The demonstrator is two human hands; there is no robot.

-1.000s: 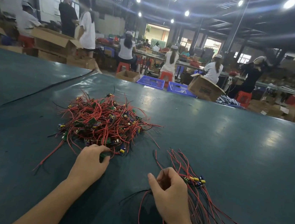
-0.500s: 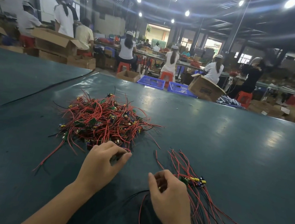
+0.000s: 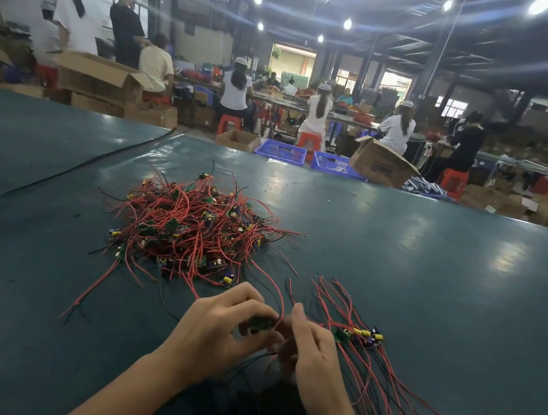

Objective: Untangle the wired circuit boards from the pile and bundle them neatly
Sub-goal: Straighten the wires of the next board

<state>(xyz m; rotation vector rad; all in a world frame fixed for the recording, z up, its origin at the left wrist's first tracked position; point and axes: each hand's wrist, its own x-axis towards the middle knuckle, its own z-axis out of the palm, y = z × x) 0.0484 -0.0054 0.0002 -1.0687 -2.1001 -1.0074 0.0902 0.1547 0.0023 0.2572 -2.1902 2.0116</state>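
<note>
Near desk (image 3: 429,278) front edge, mid: green board (image 3: 260,323) sits btwn both hands, pinched in left hand (image 3: 215,334) fingertips. Right hand (image 3: 313,353) curls on its red wires (image 3: 283,306), which trail toward pile (image 3: 194,228). Sorted bundle (image 3: 362,335) lies just right of right hand, wires running front-right, so right's nearer. Vs 0.5 s ago: left hand was at pile's near edge, now at right hand w/ board.

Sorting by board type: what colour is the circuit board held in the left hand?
Green: the circuit board in the left hand, head view.
</note>
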